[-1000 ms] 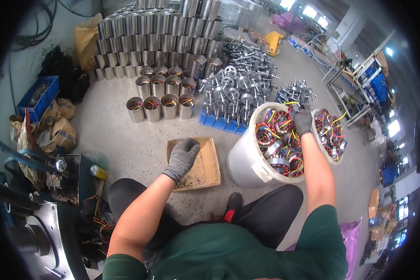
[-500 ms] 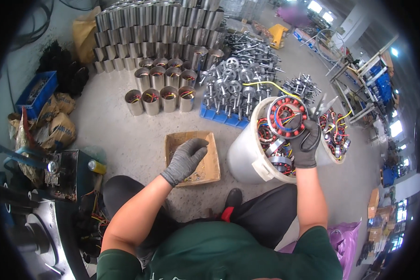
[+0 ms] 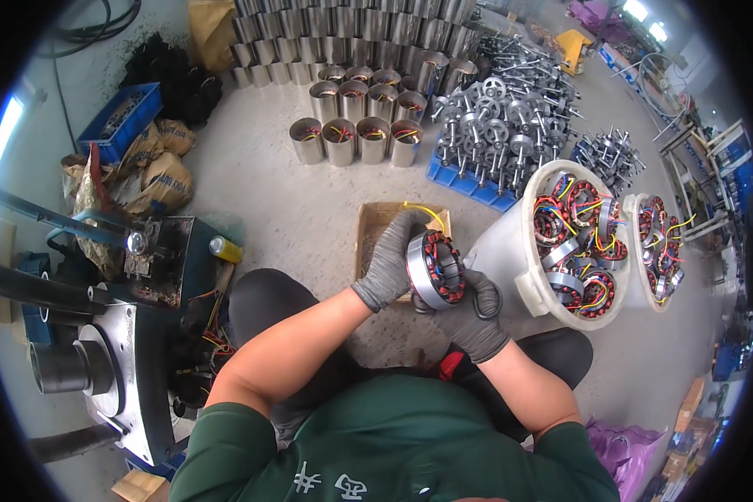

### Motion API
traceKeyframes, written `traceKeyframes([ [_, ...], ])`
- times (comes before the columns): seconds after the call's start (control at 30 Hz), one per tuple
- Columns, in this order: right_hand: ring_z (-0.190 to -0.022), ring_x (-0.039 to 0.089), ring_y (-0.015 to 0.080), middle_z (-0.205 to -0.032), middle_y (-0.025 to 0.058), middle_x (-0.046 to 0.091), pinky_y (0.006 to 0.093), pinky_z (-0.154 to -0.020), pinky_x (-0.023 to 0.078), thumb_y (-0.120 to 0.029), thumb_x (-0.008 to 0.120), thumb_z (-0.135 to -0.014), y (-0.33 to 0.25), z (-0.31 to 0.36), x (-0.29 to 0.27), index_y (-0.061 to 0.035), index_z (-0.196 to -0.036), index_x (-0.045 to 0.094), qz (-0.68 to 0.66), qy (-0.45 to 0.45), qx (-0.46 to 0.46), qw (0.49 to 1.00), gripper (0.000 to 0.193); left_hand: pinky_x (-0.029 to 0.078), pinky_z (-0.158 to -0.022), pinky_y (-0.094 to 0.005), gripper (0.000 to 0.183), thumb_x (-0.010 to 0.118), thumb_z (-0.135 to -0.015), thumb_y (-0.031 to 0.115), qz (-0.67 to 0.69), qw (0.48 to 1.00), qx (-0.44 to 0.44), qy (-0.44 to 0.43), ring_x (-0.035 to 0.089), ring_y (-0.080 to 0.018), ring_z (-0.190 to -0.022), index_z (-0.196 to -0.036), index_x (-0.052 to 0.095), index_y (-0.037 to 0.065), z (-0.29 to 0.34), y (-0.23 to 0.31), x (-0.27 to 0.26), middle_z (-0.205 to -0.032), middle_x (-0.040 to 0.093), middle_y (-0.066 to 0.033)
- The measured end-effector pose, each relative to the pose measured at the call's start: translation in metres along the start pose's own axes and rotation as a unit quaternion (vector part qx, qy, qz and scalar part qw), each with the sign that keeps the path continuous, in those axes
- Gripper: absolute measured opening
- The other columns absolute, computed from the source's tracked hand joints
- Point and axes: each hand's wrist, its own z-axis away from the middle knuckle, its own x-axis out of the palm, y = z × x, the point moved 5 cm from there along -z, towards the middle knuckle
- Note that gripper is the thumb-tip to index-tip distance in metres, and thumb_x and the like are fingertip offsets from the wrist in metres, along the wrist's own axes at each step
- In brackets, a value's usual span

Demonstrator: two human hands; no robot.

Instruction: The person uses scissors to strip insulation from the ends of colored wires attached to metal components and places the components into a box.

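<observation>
A motor stator (image 3: pixel 429 269), a steel ring lined with red-and-black windings, is held up in front of my body. My left hand (image 3: pixel 386 266), in a grey glove, grips its left side, and a yellow lead sticks up above it. At the stator's lower right is my gloved right hand (image 3: pixel 477 314), its fingers against the ring. A pair of black-handled scissors (image 3: pixel 487 303) is looped in that hand; most of the blades are hidden. Behind the left hand is a cardboard box (image 3: pixel 376 213), its inside partly covered.
A white bucket (image 3: pixel 523 255) of stators stands on the right, a second bucket (image 3: pixel 634 251) beyond it. Steel cylinders (image 3: pixel 340 144) with wires inside stand ahead, near a blue crate (image 3: pixel 468 180) heaped with rotors. A machine (image 3: pixel 142 376) is close on my left.
The stator has come from above the white bucket to in front of me. My left hand has moved from over the cardboard box onto it. The view has shifted left.
</observation>
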Motion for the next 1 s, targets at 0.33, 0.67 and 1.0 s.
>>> traceKeyframes([
  [0.33, -0.083, 0.064, 0.0225, -0.099, 0.0116, 0.066, 0.0366, -0.068, 0.052, -0.023, 0.067, -0.081, 0.009, -0.009, -0.031, -0.0048, -0.121, 0.058, 0.040, 0.039, 0.020, 0.998, 0.045, 0.054, -0.081, -0.0330, 0.022, 0.064, -0.089, 0.007, -0.487, 0.868, 0.100, 0.014, 0.063, -0.0158, -0.091, -0.107, 0.052, 0.002, 0.000, 0.003, -0.007, -0.101, 0.064, -0.0097],
  [0.67, -0.089, 0.066, 0.0295, -0.109, 0.0254, 0.065, 0.0339, -0.074, 0.055, -0.037, 0.068, -0.086, 0.008, -0.005, -0.034, -0.0037, -0.127, 0.059, -0.168, -0.125, 0.159, 0.965, 0.054, 0.057, -0.064, -0.0339, 0.033, 0.058, -0.088, 0.005, -0.150, 0.974, -0.132, 0.107, 0.067, -0.0185, -0.073, -0.121, 0.054, -0.001, -0.006, 0.003, -0.029, -0.098, 0.070, -0.0123],
  [1.0, -0.073, 0.068, 0.0257, -0.103, 0.0271, 0.069, 0.0310, -0.056, 0.052, -0.046, 0.061, -0.091, 0.013, -0.011, -0.052, -0.0054, -0.130, 0.058, -0.107, -0.146, 0.207, 0.962, 0.057, 0.050, -0.089, -0.0320, 0.037, 0.056, -0.101, 0.034, -0.293, 0.950, -0.052, -0.098, 0.063, -0.0179, -0.098, -0.119, 0.065, 0.003, -0.010, 0.027, -0.018, -0.104, 0.069, -0.0076],
])
